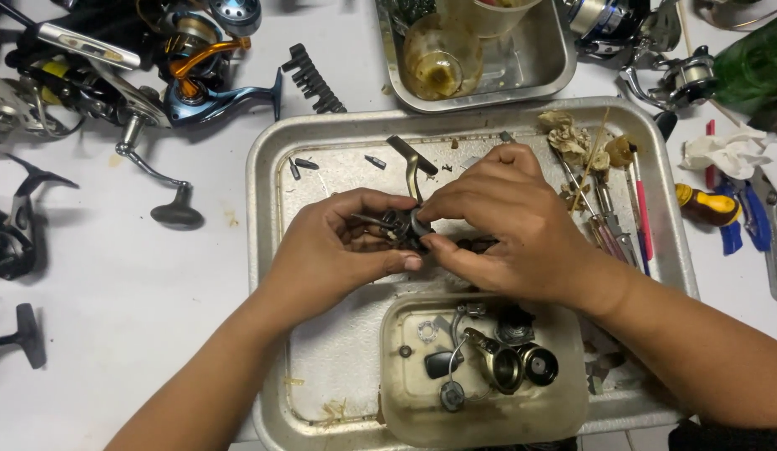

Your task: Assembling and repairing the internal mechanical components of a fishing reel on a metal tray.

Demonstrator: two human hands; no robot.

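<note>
Both hands met over the metal tray [263, 250]: the left hand [338, 250] had its fingers clamped around a dark reel body [401, 227], and the right hand [505, 225] pinched a small part at its side. This looked like mid-disassembly; the pinched part seemed to call for a careful twist. Tools [609, 225] crowded the right rim, and a plastic tub [480, 418] of parts lay near, leaving little room.

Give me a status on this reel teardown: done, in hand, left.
Done: loose reel parts already lie in the small plastic tub on the metal tray. In hand: the left hand and right hand both grip a dark reel body over the tray. Left: several whole reels wait on the table.
</note>
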